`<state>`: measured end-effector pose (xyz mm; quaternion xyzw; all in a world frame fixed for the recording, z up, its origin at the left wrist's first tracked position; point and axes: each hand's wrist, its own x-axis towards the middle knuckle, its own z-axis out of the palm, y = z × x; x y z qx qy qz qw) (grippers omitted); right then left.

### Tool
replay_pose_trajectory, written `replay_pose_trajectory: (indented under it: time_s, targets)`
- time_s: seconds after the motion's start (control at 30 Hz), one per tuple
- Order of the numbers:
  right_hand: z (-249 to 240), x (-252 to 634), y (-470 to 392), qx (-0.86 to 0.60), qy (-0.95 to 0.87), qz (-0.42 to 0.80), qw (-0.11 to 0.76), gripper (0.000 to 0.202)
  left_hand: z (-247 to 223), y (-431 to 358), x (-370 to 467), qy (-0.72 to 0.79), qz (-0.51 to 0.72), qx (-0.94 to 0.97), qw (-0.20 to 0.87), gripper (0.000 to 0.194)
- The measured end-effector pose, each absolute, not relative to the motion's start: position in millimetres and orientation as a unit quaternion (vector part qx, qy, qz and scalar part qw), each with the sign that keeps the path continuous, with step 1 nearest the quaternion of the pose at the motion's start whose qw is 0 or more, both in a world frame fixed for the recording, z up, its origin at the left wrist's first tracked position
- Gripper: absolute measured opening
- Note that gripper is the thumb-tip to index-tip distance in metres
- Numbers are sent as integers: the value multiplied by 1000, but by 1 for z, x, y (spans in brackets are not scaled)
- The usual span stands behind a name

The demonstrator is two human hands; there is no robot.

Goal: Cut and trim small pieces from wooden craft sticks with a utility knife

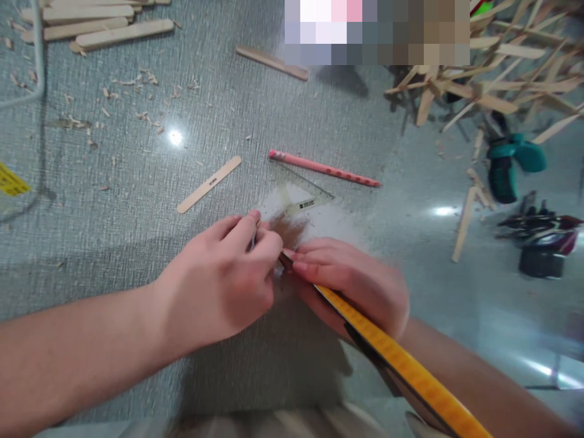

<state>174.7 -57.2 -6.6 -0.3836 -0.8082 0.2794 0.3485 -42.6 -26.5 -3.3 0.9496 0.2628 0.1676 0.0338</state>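
Observation:
My left hand (232, 264) is closed in a pinch around something small, mostly hidden by its fingers. Against its fingertips, my right hand (356, 280) is closed on a long yellow-orange tool (392, 347) with a dark edge, which runs toward the lower right; its exact kind is unclear. The tool's dark front end (286, 260) reaches the left fingers. Just beyond the hands lie a clear set square (303, 194) and a pink pencil (326, 168). A craft stick (210, 184) with a small dark mark rests ahead of my left hand.
Pale powder (340, 222) covers the table near my hands. Several craft sticks (125, 34) lie top left among wood shavings; another stick (274, 62) is farther back. At right are a wooden stick structure (497, 79), teal-handled pliers (504, 164) and a dark item (541, 261).

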Motion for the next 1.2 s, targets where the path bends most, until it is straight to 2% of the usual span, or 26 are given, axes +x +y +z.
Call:
replay_pose_trajectory:
  time_s: [0.23,0.4,0.5,0.8,1.2]
  targets:
    - [-10,177,-59,-384,-804,278,358,32,-3,-27,-44,267,164,949,45,32]
    - [-17,189,-62,-398,-754,315,417,47,-8,-18,-47,296,198,932,64,24]
    - [-17,194,-63,-394,-735,350,426,50,-10,-9,-51,291,192,932,93,25]
    - [-12,192,-68,-449,-696,325,457,47,-9,-3,-51,261,180,936,155,32]
    - [-6,177,-65,-453,-750,277,394,36,-12,-17,-48,289,185,917,203,42]
